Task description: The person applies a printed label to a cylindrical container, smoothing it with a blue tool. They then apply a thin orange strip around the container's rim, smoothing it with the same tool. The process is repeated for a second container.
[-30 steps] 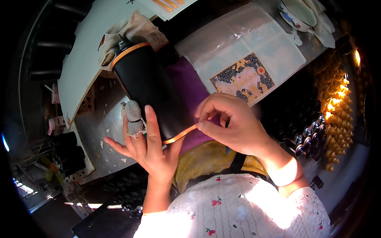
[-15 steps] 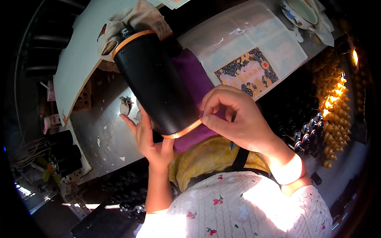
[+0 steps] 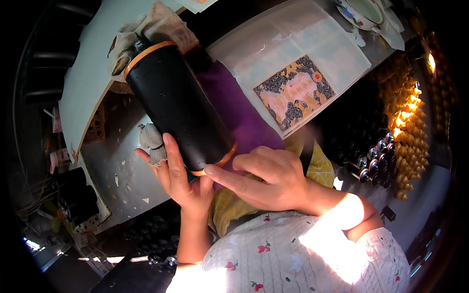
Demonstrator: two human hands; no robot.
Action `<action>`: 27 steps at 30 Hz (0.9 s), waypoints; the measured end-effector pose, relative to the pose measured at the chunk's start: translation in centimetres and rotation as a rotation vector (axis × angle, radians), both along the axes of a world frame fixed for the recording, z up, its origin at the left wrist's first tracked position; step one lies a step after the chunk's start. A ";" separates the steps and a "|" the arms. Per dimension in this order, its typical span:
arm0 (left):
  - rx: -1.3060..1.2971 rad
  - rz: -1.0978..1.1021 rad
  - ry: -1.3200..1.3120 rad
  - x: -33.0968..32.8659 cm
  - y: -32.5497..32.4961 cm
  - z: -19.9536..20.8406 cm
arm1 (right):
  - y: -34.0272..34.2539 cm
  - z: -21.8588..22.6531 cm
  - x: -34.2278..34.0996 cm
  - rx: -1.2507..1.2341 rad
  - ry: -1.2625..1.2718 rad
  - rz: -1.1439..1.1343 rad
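A large black cylinder (image 3: pixel 178 100) with an orange band (image 3: pixel 146 54) at each end lies slanted before me, its lower end toward my body. My left hand (image 3: pixel 183 188) grips that lower end from below and from the left, fingers up along its side. Beside those fingers is a grey cloth bundle (image 3: pixel 152 142) tied with dark string; whether they hold it I cannot tell. My right hand (image 3: pixel 271 178) rests its outstretched index fingertip on the lower orange rim. Its other fingers are partly bent, with nothing seen in them.
A beige cloth (image 3: pixel 168 24) lies at the cylinder's far end. Purple cloth (image 3: pixel 239 110) runs under it. To the right are plastic-covered sheets with a patterned card (image 3: pixel 295 93) and an enamel bowl (image 3: pixel 359 14). A grey metal surface (image 3: pixel 129 178) lies left; stacked dark and golden pieces (image 3: pixel 403 132) stand right.
The cylinder has shifted slightly left. My right hand has moved down-left along its lower rim, from a pinch to a stretched index finger. The grey bundle now shows larger by my left fingers.
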State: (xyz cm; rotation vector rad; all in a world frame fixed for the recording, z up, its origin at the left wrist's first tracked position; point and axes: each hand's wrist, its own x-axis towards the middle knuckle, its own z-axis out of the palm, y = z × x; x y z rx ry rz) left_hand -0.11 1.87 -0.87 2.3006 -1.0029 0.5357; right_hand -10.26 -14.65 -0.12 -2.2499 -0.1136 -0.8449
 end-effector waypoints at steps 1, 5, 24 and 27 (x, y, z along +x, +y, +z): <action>0.014 0.012 0.005 0.0 0.1 0.0 | 0.2 -0.1 0.0 -0.009 0.008 -0.009; -0.006 0.001 -0.026 0.1 0.0 -0.2 | 0.3 -0.7 -0.3 0.000 0.027 -0.057; -0.027 0.003 0.059 -0.2 0.2 -0.5 | 0.7 -1.0 -0.3 -0.026 0.078 -0.115; -0.172 -0.074 0.272 -0.6 0.4 -0.5 | 0.1 -0.2 -0.2 0.161 0.126 -0.081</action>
